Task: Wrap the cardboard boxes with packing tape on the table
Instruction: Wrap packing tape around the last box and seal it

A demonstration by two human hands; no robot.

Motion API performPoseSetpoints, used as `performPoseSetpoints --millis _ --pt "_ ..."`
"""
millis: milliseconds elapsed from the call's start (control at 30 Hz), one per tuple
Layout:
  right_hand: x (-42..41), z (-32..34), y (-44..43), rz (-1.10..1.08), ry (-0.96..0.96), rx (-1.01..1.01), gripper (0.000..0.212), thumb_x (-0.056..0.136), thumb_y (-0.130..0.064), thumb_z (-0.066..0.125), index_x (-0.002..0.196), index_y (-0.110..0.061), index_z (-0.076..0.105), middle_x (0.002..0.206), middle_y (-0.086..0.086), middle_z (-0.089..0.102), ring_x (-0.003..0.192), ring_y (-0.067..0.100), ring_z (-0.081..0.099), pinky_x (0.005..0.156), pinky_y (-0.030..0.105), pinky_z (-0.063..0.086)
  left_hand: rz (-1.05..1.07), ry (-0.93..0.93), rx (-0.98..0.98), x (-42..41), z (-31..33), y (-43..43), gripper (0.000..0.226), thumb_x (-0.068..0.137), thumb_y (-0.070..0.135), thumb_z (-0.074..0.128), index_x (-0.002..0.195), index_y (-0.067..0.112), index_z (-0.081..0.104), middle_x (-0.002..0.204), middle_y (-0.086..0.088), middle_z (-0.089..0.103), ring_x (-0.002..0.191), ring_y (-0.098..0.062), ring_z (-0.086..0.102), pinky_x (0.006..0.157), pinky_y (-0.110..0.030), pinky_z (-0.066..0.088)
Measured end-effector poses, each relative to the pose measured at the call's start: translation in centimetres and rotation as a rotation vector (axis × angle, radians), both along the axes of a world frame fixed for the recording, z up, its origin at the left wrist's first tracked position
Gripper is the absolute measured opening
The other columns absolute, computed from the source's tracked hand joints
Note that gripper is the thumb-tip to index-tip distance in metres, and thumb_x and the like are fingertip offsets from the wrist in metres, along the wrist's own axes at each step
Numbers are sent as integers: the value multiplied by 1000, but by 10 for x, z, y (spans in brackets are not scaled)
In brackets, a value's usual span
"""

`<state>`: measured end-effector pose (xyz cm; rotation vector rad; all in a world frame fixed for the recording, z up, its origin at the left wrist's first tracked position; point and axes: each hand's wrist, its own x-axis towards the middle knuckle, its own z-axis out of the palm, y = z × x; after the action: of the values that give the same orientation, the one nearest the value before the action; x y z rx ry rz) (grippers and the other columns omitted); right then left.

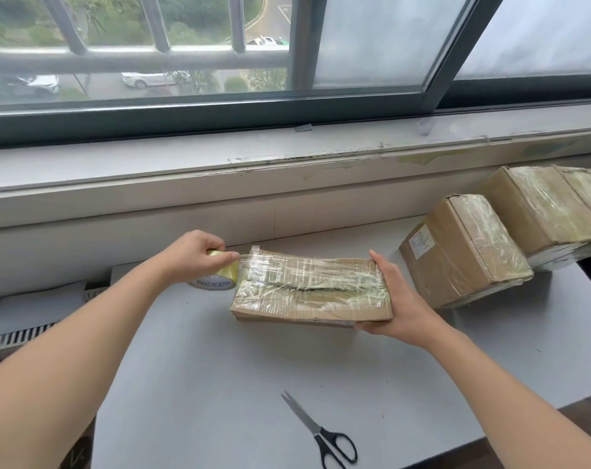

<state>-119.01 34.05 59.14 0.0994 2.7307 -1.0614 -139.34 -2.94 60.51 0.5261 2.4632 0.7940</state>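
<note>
At the middle of the pale grey tabletop (219, 367) lies the flat brown cardboard box (338, 308), and you have a hand at each end of it. Wrinkled, glossy clear tape covers most of the box's top face, while its near edge shows bare cardboard.

Your left hand (194, 257) is just beyond the box's left end. Its fingers and thumb are curled around a roll of yellowish clear packing tape (225, 274), whose white core reads "MADE IN CHINA". A short strip of tape runs taut from the roll to the far left corner of the box, where it is stuck down.

Your right hand (400, 299) grips the box's right end, with the thumb lying along the top edge and the fingers tucked beneath the near right corner. You cannot tell whether that end is lifted off the tabletop or rests on it.

Nearer to you than the box, a pair of steel scissors with black handles (324, 433) lies flat on the tabletop. The blades are slightly parted and point away from you.

To the right of the box, and close to it, stands a taller brown cardboard carton (456, 252) with a white label on its side and tape across its top. Beyond that carton, farther right, a larger taped carton (541, 211) sits against the wall under the grey windowsill (186, 157).
</note>
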Motion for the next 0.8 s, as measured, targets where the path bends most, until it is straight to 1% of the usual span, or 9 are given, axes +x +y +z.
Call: performPoseSetpoints --millis 133,367,467,533,600,633,700,767,800 --pt "0 1 -1 -9 -16 4 135 63 -35 97 157 -52 2 147 -18 29 128 4 45 105 36 47 -57 4 16 -9 14 0 49 94 41 71 61 10 52 50 10 35 48 -9 31 52 -30 27" --pt "3 2 3 -19 -24 9 133 64 -38 96 157 -51 1 148 -17 30 129 8 46 106 40 47 -165 20 66 -19 32 7 48 94 34 73 56 16 50 50 12 35 48 -8 32 47 -23 23" --pt "1 2 1 -18 -24 36 132 64 -42 95 156 -52 1 148 -17 29 130 11 46 106 44 47 -136 13 43 -21 23 4 48 94 35 72 57 13 53 49 11 35 47 -8 32 46 -23 24" --pt "0 2 -4 -15 -27 54 132 64 -44 95 155 -56 -1 147 -20 27 130 13 46 104 47 48 -89 -27 8 -20 10 3 50 95 37 72 56 15 51 49 10 34 46 -9 31 49 -27 26" --pt "-1 5 -7 -4 -50 97 134 64 -48 93 155 -56 -5 151 -17 27 132 16 46 106 49 46 -39 -90 25 -14 -2 1 52 94 38 72 53 17 48 50 8 33 48 -11 30 51 -28 25" --pt "-2 8 -8 4 -66 159 134 65 -53 91 155 -53 -8 155 -15 25 135 18 45 110 50 42 -25 -114 50 -11 -7 1 53 94 38 72 53 17 47 51 7 33 48 -11 30 51 -27 25" --pt "-5 19 -10 34 -98 419 135 69 -65 83 158 -42 -15 165 -12 11 146 19 34 119 56 28 -21 -123 59 -7 -10 1 53 94 38 72 54 17 45 52 6 33 49 -12 30 50 -28 25" --pt "-11 36 -22 90 -156 765 132 78 -71 71 159 -24 -23 169 -3 -15 157 26 6 119 68 12 -43 -110 27 -4 -11 3 53 94 40 71 54 18 45 51 8 33 49 -11 30 52 -29 25" --pt "-14 43 -33 123 -201 891 128 84 -70 65 157 -15 -26 168 3 -24 158 30 -8 118 73 7 -47 -106 18 -2 -11 3 53 94 41 71 53 19 45 51 9 32 48 -11 30 53 -30 24"
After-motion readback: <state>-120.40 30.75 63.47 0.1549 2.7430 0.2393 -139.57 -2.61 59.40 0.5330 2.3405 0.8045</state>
